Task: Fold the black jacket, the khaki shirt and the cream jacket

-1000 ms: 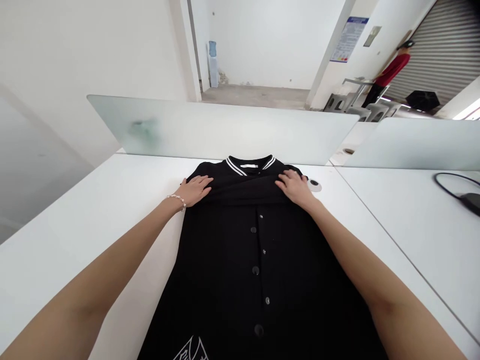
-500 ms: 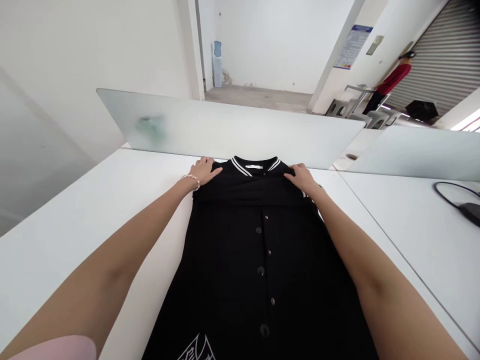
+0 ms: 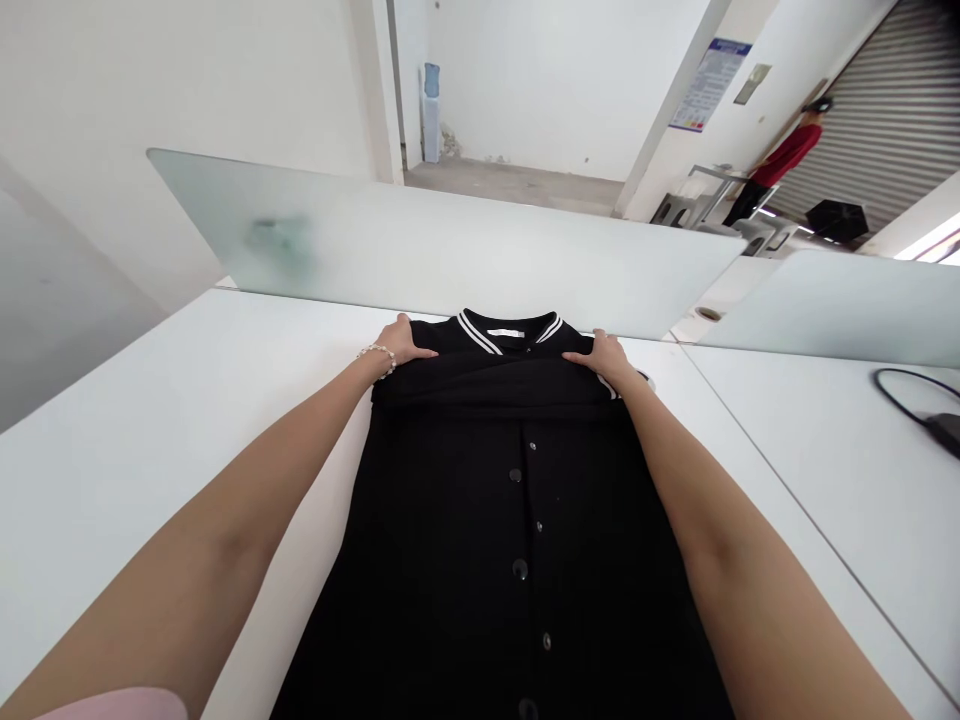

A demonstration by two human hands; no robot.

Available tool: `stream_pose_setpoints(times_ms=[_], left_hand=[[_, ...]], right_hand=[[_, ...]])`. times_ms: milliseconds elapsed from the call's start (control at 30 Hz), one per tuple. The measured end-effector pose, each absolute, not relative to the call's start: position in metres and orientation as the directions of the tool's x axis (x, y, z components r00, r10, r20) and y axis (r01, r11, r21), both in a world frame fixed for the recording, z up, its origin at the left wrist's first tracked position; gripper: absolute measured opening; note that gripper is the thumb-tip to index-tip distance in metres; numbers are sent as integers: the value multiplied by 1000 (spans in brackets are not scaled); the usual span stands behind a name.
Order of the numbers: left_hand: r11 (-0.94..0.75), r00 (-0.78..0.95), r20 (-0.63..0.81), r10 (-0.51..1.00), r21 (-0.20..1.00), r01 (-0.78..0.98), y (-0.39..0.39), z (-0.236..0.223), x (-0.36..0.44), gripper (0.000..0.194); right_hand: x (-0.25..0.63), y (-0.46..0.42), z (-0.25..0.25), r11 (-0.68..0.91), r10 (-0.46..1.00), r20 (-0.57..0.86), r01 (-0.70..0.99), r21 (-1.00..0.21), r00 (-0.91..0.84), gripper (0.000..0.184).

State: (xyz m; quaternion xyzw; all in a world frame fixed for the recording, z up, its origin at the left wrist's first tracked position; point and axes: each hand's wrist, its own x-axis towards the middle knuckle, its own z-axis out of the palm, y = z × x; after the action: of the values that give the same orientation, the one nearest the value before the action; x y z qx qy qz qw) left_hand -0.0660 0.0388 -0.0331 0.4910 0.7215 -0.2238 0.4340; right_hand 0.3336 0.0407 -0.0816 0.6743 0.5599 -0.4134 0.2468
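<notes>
A black button-front jacket [image 3: 510,520] with a white-striped collar [image 3: 510,330] lies flat on the white desk [image 3: 150,420], collar away from me. Its sleeves are folded across the chest just below the collar. My left hand [image 3: 401,343], with a bead bracelet on the wrist, holds the left shoulder corner, fingers curled over the fabric edge. My right hand [image 3: 604,357] grips the right shoulder corner the same way. Both arms stretch along the jacket's sides.
A frosted glass divider [image 3: 450,250] stands right behind the collar. A round cable port [image 3: 645,380] sits by my right hand. A black cable [image 3: 911,395] lies on the neighbouring desk at right. A person in red [image 3: 784,160] stands far back.
Both hands slid from lying flat on the chest outward and up to the shoulder corners and closed on them. The view tipped slightly, so the hem logo is out of sight.
</notes>
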Motion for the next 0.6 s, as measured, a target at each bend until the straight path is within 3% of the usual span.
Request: stream_pose_setpoints(times_ms=[167, 400, 600], left_hand=[[302, -9, -832, 555, 192, 934, 44, -30, -62, 46], [257, 8, -680, 733, 288, 922, 62, 20, -38, 34], [125, 89, -478, 874, 398, 909, 66, 97, -23, 31]], right_hand=[[336, 49, -86, -245, 549, -836, 951, -186, -22, 46], [329, 62, -39, -185, 704, -706, 943, -277, -70, 37], [350, 60, 32, -157, 906, -420, 872, -464, -60, 32]])
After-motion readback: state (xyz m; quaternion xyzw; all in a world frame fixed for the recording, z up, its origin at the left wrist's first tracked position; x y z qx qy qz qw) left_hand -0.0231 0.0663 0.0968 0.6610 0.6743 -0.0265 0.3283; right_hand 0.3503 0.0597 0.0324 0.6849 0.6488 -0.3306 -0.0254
